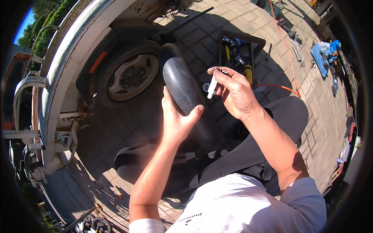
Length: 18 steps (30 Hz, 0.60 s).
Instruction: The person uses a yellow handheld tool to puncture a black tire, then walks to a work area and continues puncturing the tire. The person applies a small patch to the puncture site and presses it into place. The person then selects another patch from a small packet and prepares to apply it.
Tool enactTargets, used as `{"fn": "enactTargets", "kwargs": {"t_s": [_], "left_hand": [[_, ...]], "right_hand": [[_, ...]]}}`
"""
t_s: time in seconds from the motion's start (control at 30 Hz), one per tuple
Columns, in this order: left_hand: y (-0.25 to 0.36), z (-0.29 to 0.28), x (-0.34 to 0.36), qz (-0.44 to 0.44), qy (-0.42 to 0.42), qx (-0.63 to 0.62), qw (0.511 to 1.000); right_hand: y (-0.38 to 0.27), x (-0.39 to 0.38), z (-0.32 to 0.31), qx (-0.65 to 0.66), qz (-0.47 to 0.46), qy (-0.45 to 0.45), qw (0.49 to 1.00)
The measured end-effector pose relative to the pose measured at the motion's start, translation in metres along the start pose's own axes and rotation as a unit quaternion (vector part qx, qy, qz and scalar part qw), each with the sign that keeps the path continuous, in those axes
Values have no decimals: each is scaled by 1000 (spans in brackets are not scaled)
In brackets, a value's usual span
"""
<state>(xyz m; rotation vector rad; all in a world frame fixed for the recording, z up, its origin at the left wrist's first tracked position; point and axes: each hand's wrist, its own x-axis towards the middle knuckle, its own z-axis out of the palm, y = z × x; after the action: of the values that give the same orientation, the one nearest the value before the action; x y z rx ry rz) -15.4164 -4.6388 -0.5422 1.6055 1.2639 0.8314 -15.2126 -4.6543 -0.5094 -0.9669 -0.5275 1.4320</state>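
A black, inflated rubber inner tube stands in front of me, with a seam or line along its surface. My left hand grips its near side, thumb on the right and fingers on the left. Just right of it, my right hand holds a small white squeeze tube between thumb and fingers. The squeeze tube points downward, apart from the rubber. Whether its tip is capped I cannot tell.
A vehicle wheel under a pale body panel is at the left. Beyond my right hand lies an open black toolbox with tools. An orange hose crosses the paving, and blue-and-grey items lie far right.
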Motion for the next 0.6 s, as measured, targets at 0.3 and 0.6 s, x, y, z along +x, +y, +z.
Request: {"fn": "enactTargets", "kwargs": {"t_s": [0.3,0.6], "left_hand": [[-9,0,-9,172,123,100,972],[-6,2,-7,261,93,146,950]], "right_hand": [[39,-6,-20,155,63,62,984],[38,-6,-20,94,19,-6,995]]}}
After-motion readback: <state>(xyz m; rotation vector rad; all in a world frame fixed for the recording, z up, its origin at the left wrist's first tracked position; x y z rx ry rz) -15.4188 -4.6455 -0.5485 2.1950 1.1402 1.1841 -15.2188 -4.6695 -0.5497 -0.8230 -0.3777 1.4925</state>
